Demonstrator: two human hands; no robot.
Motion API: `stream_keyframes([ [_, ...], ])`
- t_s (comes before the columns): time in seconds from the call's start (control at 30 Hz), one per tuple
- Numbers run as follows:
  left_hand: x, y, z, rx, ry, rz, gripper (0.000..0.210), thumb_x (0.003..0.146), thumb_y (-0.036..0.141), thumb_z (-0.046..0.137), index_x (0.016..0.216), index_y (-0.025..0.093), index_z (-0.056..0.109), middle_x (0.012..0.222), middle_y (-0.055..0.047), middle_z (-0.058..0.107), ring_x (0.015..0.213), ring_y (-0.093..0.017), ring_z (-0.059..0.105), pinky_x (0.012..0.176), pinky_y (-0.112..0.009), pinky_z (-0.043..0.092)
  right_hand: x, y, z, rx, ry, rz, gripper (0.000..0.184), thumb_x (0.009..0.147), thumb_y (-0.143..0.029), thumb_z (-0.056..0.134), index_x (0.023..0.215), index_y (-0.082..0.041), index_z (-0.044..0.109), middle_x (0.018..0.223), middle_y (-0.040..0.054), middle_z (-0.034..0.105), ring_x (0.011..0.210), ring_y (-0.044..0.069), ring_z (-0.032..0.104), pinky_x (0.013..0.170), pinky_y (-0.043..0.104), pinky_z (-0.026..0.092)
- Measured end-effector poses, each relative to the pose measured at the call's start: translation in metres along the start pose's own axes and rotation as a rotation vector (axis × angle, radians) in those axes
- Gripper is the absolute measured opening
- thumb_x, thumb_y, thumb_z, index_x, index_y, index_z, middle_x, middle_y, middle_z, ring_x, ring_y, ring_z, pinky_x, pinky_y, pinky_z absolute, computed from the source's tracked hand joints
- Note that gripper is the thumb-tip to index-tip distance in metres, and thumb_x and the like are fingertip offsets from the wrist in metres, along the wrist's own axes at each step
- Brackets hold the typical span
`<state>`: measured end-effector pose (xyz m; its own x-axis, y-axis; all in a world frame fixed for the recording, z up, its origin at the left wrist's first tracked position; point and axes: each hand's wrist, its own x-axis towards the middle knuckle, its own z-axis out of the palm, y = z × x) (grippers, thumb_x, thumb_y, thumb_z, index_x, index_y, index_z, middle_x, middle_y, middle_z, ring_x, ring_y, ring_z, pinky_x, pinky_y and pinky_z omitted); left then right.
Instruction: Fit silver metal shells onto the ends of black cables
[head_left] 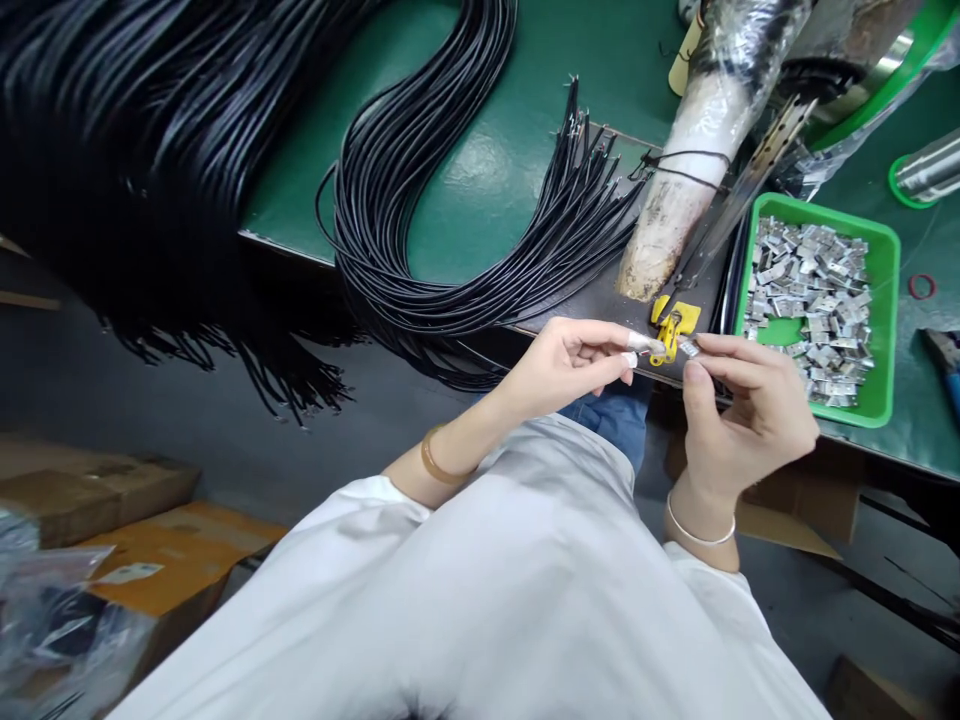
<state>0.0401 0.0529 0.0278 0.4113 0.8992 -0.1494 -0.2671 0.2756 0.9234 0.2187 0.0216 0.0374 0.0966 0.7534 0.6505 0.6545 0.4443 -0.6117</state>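
The left hand point(566, 365) reaches in over the table edge with thumb and forefinger brought together on a thin wire end point(643, 352), which shows a touch of red; most of it is hidden by the fingers. White wrapping covers the tips of that thumb and forefinger. The right hand point(750, 415) faces it, thumb and forefinger pinched on a small silvery metal piece point(688, 348), held near the wire end, though whether the two touch is too small to tell. Just beyond the fingertips, a yellow metal fitting point(679, 322) sits at the front of a dark board point(574, 300). A long whitish roller point(675, 190), partly wrapped in clear film, slants down toward the fitting, with a dark cord around it. Right of the roller, a green tray point(887, 330) on the green table point(480, 165) holds a heap of similar silvery pieces point(814, 270), and the right hand overlaps its near left part. A red rubber band point(922, 287) and blue-handled pliers point(946, 358) lie to the right of the tray. Left of the hands, a bundle of black cables point(442, 300) curves across the table, its stripped ends on the board, while a larger cable pile point(172, 150) hangs over the table edge at far left.
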Motion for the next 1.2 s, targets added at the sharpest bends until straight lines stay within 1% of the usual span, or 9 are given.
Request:
stream_keyframes([
  [0.07, 0.001, 0.0, 0.0, 0.002, -0.003, -0.007, 0.022, 0.081, 0.027, 0.074, 0.096, 0.012, 0.071, 0.063, 0.001, 0.067, 0.046, -0.004, 0.048, 0.042, -0.017, 0.038, -0.001, -0.001, 0.001, 0.043, -0.056, 0.058, 0.014, 0.084, -0.014, 0.073, 0.092, -0.025, 0.073, 0.098, 0.0016, 0.076, 0.093, 0.019, 0.073, 0.085, 0.038, 0.06],
  [0.17, 0.001, 0.0, 0.0, 0.006, 0.006, -0.034, 0.023, 0.079, 0.033, 0.078, 0.083, 0.013, 0.068, 0.058, 0.002, 0.064, 0.043, -0.004, 0.047, 0.042, -0.017, 0.037, -0.001, -0.003, 0.003, 0.117, -0.15, 0.166, 0.01, 0.088, -0.018, 0.071, 0.093, -0.025, 0.074, 0.1, 0.003, 0.076, 0.095, 0.02, 0.072, 0.08, 0.037, 0.062],
  [0.3, 0.002, -0.001, 0.003, 0.023, -0.019, 0.027, 0.026, 0.073, 0.033, 0.085, 0.078, 0.012, 0.07, 0.064, 0.0, 0.066, 0.056, -0.006, 0.056, 0.053, -0.018, 0.046, -0.001, -0.003, 0.007, 0.236, -0.242, 0.246, 0.009, 0.088, -0.02, 0.07, 0.094, -0.025, 0.075, 0.101, 0.0033, 0.075, 0.093, 0.018, 0.072, 0.075, 0.032, 0.063],
  [0.43, 0.004, -0.002, 0.006, 0.035, -0.009, 0.11, 0.026, 0.073, 0.033, 0.086, 0.078, 0.012, 0.072, 0.071, -0.001, 0.068, 0.064, -0.008, 0.059, 0.062, -0.02, 0.049, -0.002, 0.0, 0.009, 0.301, -0.202, 0.26, 0.012, 0.086, -0.016, 0.071, 0.093, -0.025, 0.075, 0.099, 0.0024, 0.075, 0.093, 0.016, 0.072, 0.075, 0.03, 0.062],
  [0.63, 0.005, -0.004, 0.007, 0.033, -0.008, 0.146, 0.022, 0.074, 0.028, 0.085, 0.076, 0.011, 0.072, 0.071, 0.0, 0.067, 0.063, -0.006, 0.057, 0.061, -0.018, 0.048, -0.003, 0.0, 0.007, 0.286, -0.194, 0.235, 0.013, 0.086, -0.015, 0.071, 0.093, -0.026, 0.075, 0.099, 0.0018, 0.076, 0.092, 0.017, 0.073, 0.074, 0.031, 0.063],
  [0.8, 0.004, -0.001, 0.002, 0.057, -0.091, -0.003, 0.027, 0.075, 0.034, 0.085, 0.076, 0.011, 0.071, 0.063, -0.001, 0.066, 0.057, -0.007, 0.057, 0.057, -0.019, 0.046, -0.006, -0.006, 0.006, 0.09, -0.153, 0.063, 0.017, 0.086, -0.014, 0.07, 0.095, -0.028, 0.074, 0.101, 0.002, 0.076, 0.096, 0.02, 0.073, 0.088, 0.041, 0.064],
  [0.97, 0.004, 0.005, -0.008, 0.044, -0.288, -0.055, 0.032, 0.083, 0.04, 0.079, 0.07, 0.011, 0.072, 0.06, -0.002, 0.065, 0.051, -0.005, 0.047, 0.049, -0.019, 0.037, -0.009, 0.006, 0.007, 0.432, -0.284, 0.3, 0.006, 0.088, -0.02, 0.069, 0.091, -0.025, 0.072, 0.108, 0.0032, 0.073, 0.094, 0.018, 0.074, 0.082, 0.035, 0.066],
  [1.1, 0.006, -0.001, -0.01, -0.039, -0.238, 0.004, 0.022, 0.074, 0.033, 0.086, 0.079, 0.013, 0.079, 0.075, -0.006, 0.074, 0.071, -0.012, 0.065, 0.07, -0.023, 0.052, -0.008, 0.013, 0.01, 0.586, -0.367, 0.395, 0.007, 0.088, -0.029, 0.07, 0.086, -0.023, 0.071, 0.111, 0.005, 0.073, 0.096, 0.02, 0.075, 0.088, 0.04, 0.066],
  [1.2, 0.007, -0.006, -0.008, -0.062, -0.161, 0.038, 0.017, 0.075, 0.029, 0.085, 0.082, 0.014, 0.08, 0.085, -0.007, 0.077, 0.08, -0.013, 0.069, 0.079, -0.025, 0.055, -0.007, 0.007, 0.01, 0.428, -0.232, 0.344, 0.004, 0.09, -0.025, 0.068, 0.09, -0.023, 0.072, 0.107, 0.0045, 0.074, 0.1, 0.02, 0.074, 0.09, 0.041, 0.064],
])
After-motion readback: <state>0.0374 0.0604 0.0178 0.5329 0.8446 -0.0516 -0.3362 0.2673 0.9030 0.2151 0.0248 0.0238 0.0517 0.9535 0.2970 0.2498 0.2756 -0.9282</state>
